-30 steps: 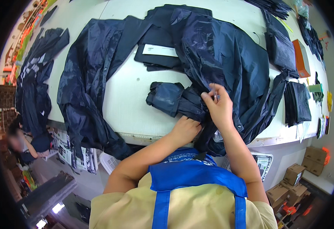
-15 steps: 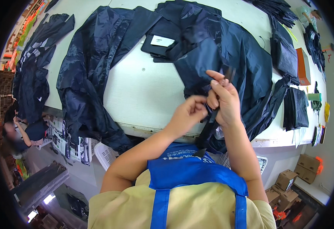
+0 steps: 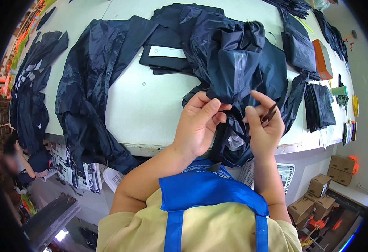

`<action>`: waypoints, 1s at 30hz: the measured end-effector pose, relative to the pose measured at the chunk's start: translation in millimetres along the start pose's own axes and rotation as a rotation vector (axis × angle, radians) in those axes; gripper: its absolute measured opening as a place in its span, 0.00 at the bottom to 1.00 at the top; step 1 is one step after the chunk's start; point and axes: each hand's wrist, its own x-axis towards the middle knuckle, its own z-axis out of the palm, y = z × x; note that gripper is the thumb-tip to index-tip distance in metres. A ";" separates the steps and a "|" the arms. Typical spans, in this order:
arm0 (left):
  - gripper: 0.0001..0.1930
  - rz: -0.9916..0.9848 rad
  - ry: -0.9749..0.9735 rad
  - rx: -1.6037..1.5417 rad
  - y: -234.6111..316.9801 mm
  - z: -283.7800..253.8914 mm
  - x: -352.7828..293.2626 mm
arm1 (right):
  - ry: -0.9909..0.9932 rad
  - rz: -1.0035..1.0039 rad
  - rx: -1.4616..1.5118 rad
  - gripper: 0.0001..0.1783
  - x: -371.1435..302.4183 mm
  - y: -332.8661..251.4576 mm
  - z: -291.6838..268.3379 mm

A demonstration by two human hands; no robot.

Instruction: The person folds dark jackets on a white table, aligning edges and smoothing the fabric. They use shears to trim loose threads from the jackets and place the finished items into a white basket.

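Observation:
A dark navy garment (image 3: 230,69) of shiny fabric lies bunched on the table in front of me, part of it hanging over the near edge. My left hand (image 3: 197,124) pinches its hem between thumb and fingertips. Close by on the right, my right hand (image 3: 266,130) keeps a small dark pair of thread snips (image 3: 269,113) in its curled fingers. Its index finger is raised beside the cloth; whether thumb or fingers also touch the fabric I cannot tell. Pale mesh lining (image 3: 235,142) shows in the folds below the hands.
Another navy jacket (image 3: 87,84) drapes over the table's front edge at left. Folded dark garments with a white card (image 3: 167,51) lie at the back. Dark stacks (image 3: 319,108) and an orange box (image 3: 322,59) stand at right. A person (image 3: 26,161) sits at far left.
The bunched cloth has been turned and lifted into a fold. My left hand has moved from a blurred reach to a pinch on the hem; my right hand has shifted right and down.

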 end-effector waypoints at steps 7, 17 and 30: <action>0.04 0.060 -0.027 0.194 -2.2 12.2 -1.0 | -0.154 -0.547 -0.151 0.12 24.9 -6.1 -1.4; 0.04 0.023 0.036 0.228 17.5 26.6 0.6 | -0.297 -0.461 -0.310 0.30 31.9 -3.1 -49.0; 0.05 0.010 0.022 0.258 14.3 28.8 -2.5 | -0.282 -0.750 -0.518 0.17 41.5 -26.3 -36.5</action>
